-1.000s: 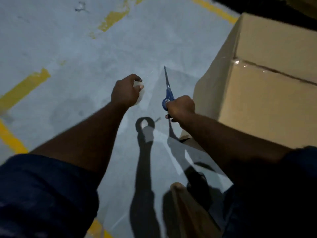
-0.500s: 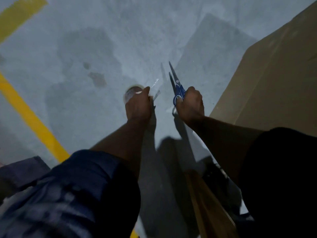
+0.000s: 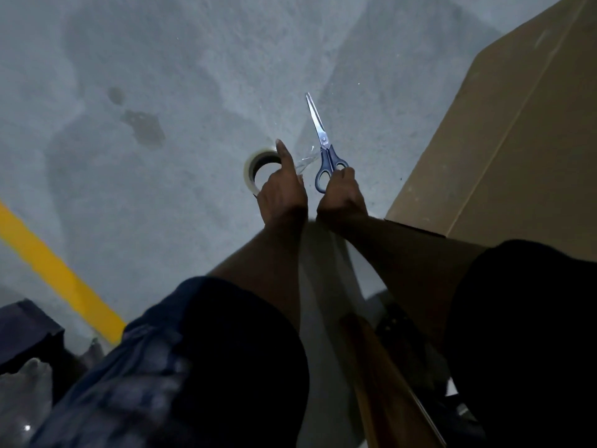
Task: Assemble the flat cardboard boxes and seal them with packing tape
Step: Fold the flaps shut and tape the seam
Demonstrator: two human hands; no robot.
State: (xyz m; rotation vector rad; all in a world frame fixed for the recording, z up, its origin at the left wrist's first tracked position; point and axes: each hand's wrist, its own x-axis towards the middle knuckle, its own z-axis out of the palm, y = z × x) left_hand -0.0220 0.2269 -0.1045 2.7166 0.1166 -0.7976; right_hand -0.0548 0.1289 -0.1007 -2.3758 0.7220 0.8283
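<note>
A: Head view: what changed?
B: Both came down to the floor [image 3: 161, 221]. The right hand [image 3: 342, 197] grasps scissors [image 3: 324, 150], blades now closed; the left hand [image 3: 284, 192] rests on tape [image 3: 250, 171], grip unclear. Cut likely done; box [image 3: 517, 140] just right.

no text, no labels — none legible
</note>
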